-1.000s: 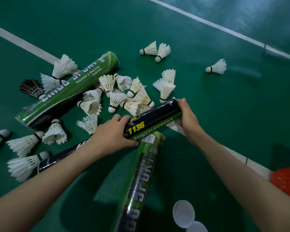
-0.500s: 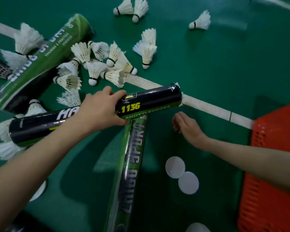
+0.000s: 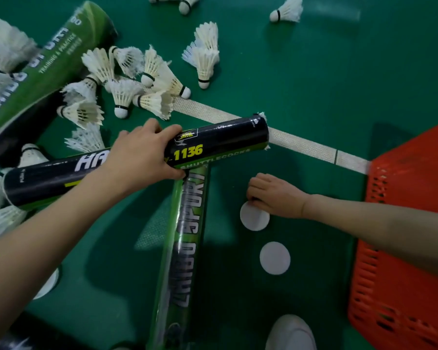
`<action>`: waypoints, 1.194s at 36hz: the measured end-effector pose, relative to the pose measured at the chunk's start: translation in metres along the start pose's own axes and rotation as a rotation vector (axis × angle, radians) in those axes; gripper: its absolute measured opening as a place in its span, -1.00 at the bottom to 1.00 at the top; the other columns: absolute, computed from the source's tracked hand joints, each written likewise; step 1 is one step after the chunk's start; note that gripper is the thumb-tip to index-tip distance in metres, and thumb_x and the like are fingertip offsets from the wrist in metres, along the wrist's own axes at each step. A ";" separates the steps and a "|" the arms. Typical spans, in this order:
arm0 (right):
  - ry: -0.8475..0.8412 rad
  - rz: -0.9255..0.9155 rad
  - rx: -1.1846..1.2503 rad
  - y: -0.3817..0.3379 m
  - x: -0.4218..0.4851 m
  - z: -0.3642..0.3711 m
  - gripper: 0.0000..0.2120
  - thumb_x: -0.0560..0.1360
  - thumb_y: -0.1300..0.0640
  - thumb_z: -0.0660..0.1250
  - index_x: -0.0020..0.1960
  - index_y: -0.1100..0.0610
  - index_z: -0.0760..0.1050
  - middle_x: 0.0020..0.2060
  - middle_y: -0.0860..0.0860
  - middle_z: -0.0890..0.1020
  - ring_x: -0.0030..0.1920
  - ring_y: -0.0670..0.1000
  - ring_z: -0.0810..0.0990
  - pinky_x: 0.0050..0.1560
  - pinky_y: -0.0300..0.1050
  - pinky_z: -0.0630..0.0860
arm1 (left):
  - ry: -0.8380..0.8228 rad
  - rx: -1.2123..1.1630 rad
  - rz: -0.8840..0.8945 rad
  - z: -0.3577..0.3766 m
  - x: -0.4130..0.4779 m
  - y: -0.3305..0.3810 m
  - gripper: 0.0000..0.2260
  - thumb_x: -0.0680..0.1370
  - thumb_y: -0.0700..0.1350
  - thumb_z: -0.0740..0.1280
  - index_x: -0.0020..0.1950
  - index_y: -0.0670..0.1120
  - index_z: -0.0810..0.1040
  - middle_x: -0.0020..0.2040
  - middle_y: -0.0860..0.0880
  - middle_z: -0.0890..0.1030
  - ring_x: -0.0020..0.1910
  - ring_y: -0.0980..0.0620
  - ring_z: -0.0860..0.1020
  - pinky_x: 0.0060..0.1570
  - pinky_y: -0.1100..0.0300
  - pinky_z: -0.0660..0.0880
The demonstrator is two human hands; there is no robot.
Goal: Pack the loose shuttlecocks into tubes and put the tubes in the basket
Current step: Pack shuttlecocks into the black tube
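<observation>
the left hand (image 3: 142,157) was wrapped round the black tube (image 3: 220,137), light stiff card best held mid-length, crossing over a green tube (image 3: 187,236) on the floor. the right hand (image 3: 276,195) curled its fingers at the rim of a cap (image 3: 254,218), grip unclear. three tubes showed plainly, two caps near the basket (image 3: 402,223), and over a dozen fragile loose shuttlecocks (image 3: 122,97).

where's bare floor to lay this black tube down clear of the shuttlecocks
Widest bare green floor: beyond the white court line, between the paired white feather shuttlecocks and the orange plastic basket. Crowded: the shuttlecock pile upper left; a white round lid at the right hand.
</observation>
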State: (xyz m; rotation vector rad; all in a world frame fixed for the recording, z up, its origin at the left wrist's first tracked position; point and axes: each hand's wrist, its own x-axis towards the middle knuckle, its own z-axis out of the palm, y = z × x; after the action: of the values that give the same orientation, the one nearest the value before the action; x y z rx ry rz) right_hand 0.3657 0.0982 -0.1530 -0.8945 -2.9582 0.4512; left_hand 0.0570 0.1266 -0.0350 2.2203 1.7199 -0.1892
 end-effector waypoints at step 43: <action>0.177 1.124 0.691 0.033 0.134 -0.075 -0.68 0.59 0.29 0.01 0.23 0.19 0.45 0.21 0.17 0.48 0.03 0.08 0.40 -0.05 -0.11 0.35 | 0.127 -0.192 -0.229 0.002 0.004 -0.045 -0.19 0.32 0.28 0.46 0.47 0.06 0.24 0.23 -0.04 0.41 0.12 -0.09 0.47 0.14 0.01 0.42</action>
State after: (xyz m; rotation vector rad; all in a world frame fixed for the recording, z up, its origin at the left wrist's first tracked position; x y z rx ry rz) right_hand 0.2789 0.2181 -0.0995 -2.1506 -1.6198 1.1778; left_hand 0.0151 0.1394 -0.0458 1.9344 1.9685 0.0639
